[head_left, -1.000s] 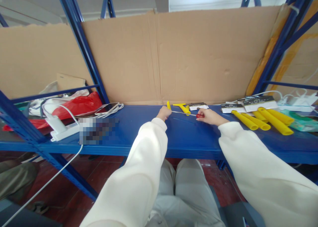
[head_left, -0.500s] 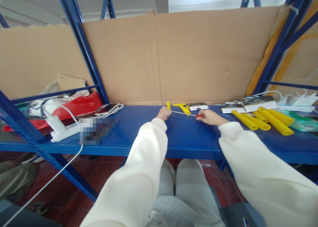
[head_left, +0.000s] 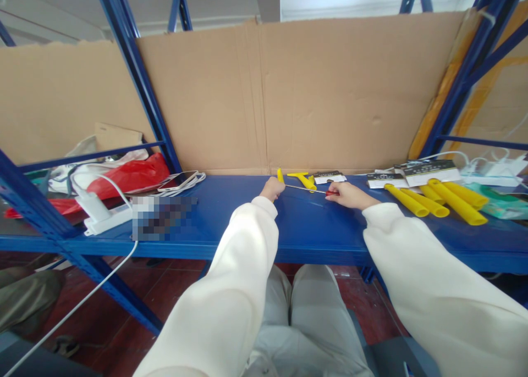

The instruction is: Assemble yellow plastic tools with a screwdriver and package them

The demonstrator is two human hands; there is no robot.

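My left hand [head_left: 271,188] is closed around a yellow plastic piece [head_left: 280,175], whose narrow end sticks up above the fingers; the rest of it is hidden. In my right hand [head_left: 345,194] is the red handle of a screwdriver [head_left: 307,189], gripped with fingers and thumb. Its thin metal shaft runs left, nearly level, to my left hand. Whether the tip touches the yellow piece cannot be made out. Just behind the shaft, a yellow T-shaped plastic part [head_left: 306,180] lies on the blue shelf [head_left: 313,223]. Beside that sits a small black-and-white packet [head_left: 329,177].
To the right lie several yellow tubes [head_left: 457,202] by black-and-white packages [head_left: 431,172] and a green packet [head_left: 505,202]. A white power strip [head_left: 108,221], cables and a red bag [head_left: 142,173] occupy the left. A cardboard panel [head_left: 330,96] closes the back, between blue posts.
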